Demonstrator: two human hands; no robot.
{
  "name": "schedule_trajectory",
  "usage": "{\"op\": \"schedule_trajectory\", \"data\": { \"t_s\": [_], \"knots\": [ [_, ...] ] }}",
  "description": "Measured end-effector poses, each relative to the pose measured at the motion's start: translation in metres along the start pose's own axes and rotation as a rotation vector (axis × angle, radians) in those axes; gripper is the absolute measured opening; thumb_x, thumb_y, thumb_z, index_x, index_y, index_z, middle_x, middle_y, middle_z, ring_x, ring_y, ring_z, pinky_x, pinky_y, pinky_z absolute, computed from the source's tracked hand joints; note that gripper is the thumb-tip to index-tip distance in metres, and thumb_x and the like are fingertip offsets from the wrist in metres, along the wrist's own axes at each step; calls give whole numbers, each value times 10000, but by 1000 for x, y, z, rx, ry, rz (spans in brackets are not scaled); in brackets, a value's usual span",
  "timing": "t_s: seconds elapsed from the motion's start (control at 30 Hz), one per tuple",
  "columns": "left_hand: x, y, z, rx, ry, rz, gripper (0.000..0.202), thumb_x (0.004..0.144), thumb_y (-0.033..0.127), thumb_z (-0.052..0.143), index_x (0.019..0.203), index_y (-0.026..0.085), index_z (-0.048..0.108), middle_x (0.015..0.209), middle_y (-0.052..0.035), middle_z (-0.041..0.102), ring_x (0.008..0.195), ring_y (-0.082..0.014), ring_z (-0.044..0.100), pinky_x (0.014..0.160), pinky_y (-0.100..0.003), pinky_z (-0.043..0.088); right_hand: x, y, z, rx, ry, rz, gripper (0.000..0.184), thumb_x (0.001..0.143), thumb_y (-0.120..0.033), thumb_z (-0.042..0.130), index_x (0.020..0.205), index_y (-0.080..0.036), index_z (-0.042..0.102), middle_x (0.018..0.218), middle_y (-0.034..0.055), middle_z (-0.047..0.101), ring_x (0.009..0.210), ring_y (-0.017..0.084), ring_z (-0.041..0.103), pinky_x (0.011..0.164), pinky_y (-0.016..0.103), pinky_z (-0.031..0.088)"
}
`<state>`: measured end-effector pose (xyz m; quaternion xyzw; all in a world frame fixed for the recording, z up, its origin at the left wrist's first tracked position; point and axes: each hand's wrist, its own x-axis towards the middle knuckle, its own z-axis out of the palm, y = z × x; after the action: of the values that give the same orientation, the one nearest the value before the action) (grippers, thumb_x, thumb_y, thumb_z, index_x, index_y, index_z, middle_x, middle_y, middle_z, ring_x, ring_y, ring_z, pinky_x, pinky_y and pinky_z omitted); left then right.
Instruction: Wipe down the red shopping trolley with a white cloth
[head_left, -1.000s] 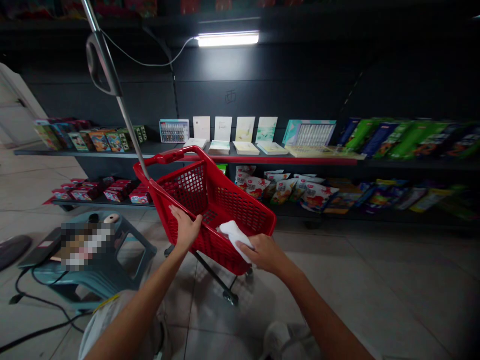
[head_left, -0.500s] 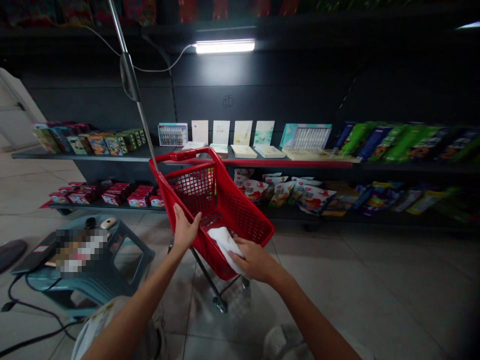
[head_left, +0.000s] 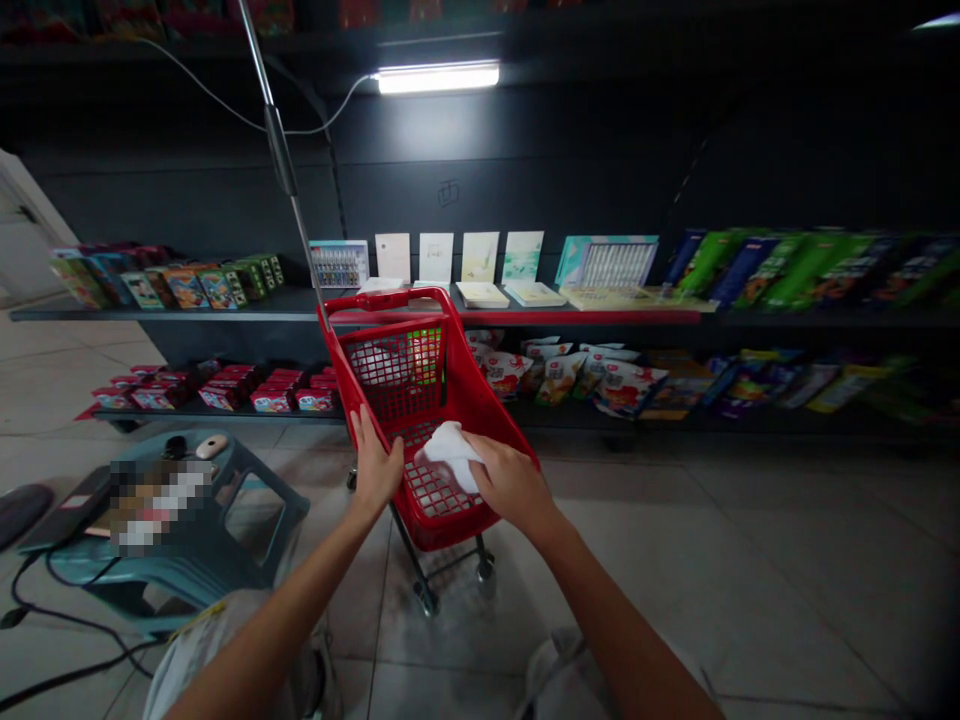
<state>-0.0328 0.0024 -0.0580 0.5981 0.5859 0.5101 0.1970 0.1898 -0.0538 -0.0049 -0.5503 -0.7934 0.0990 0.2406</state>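
Observation:
A small red shopping cart [head_left: 491, 400] with a plastic mesh basket stands in front of me on the floor. My left hand [head_left: 377, 465] holds its left side, thumb over the rim and fingers lying along the outer wall. In my right hand [head_left: 514, 480] is a bunched white cloth [head_left: 448, 447], pinched between thumb and fingers above the front part of the basket. Whether the cloth touches the basket floor I cannot tell. A metal pole [head_left: 281, 155] rises at the left end of the cart's handle [head_left: 394, 300].
Behind the cart, a dark shelf [head_left: 637, 317] carries upright cards, pen sets and boxes. Snack bags [head_left: 559, 378] and red boxes [head_left: 225, 388] fill the lower shelf. At left is a blue-green stool [head_left: 262, 490] bearing devices, with cables [head_left: 82, 620] on the floor. A lamp [head_left: 439, 77] glows above.
My right hand has moved the cloth from the near left rim up and over the basket's inside. The cart has turned slightly, its handle shifting right. My left hand stays on the side.

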Motion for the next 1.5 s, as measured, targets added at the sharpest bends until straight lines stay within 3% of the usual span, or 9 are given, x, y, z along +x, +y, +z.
{"op": "schedule_trajectory", "data": {
  "t_s": [0.13,0.2,0.43,0.6,0.77,0.93,1.13,1.33,1.5],
  "knots": [
    [-20,9,4,1,-98,27,811,911,237,549,1650,158,223,1777,-139,-50,1647,-269,21,1336,-476,135,4,-16,16,-40,-377,-75,339,993,-271,464,1152,-181,750,1126,111,789,1020,243,737,864,289,474],
    [-25,10,5,18,-116,39,725,902,182,520,1602,148,337,1776,-128,-80,1646,-271,40,1336,-464,156,6,-24,29,-59,-450,-118,314,983,-286,481,1036,-164,765,1067,126,793,992,260,741,826,297,462],
    [-5,-2,-9,52,-127,60,593,846,71,481,1432,136,549,1776,-111,67,1643,-265,100,1344,-456,170,14,-33,49,10,-450,-207,324,973,-231,472,1156,-171,733,1163,122,776,1005,240,720,842,297,451],
    [7,-6,-16,56,-167,101,513,844,60,466,1315,149,645,1733,-109,247,1621,-260,227,1336,-466,221,19,-15,29,55,-515,-264,354,945,-156,455,1133,-203,751,1139,79,783,985,212,713,828,281,442],
    [11,-2,-20,50,-190,136,439,857,95,472,1232,170,687,1679,-87,360,1581,-248,336,1326,-469,252,13,11,-1,-61,-546,-109,348,946,-148,454,1063,-229,772,1106,55,789,945,196,718,734,257,415],
    [14,-3,-19,68,-174,147,416,846,96,476,1188,167,701,1662,-99,395,1561,-258,374,1323,-479,268,6,10,-9,-145,-518,-57,301,945,-167,468,957,-209,766,1016,68,794,936,203,725,708,256,400],
    [14,-8,-14,62,-120,106,445,858,80,442,1202,181,705,1550,-100,523,1472,-245,495,1298,-482,331,14,-6,11,-156,-526,-96,312,941,-194,471,991,-169,779,1052,124,798,965,231,743,769,273,441],
    [15,-14,-15,127,-85,79,542,859,80,459,1371,135,627,1639,-154,403,1589,-289,307,1322,-501,262,31,-40,43,-39,-560,-178,318,924,-186,468,1021,-125,765,1063,154,797,933,242,741,726,284,424],
    [19,-18,-20,122,-97,74,546,854,83,474,1378,136,617,1624,-154,440,1566,-283,358,1319,-493,270,37,-44,53,72,-554,-222,306,938,-180,480,1075,-144,751,1111,130,790,938,222,724,746,272,420]
  ]
}}
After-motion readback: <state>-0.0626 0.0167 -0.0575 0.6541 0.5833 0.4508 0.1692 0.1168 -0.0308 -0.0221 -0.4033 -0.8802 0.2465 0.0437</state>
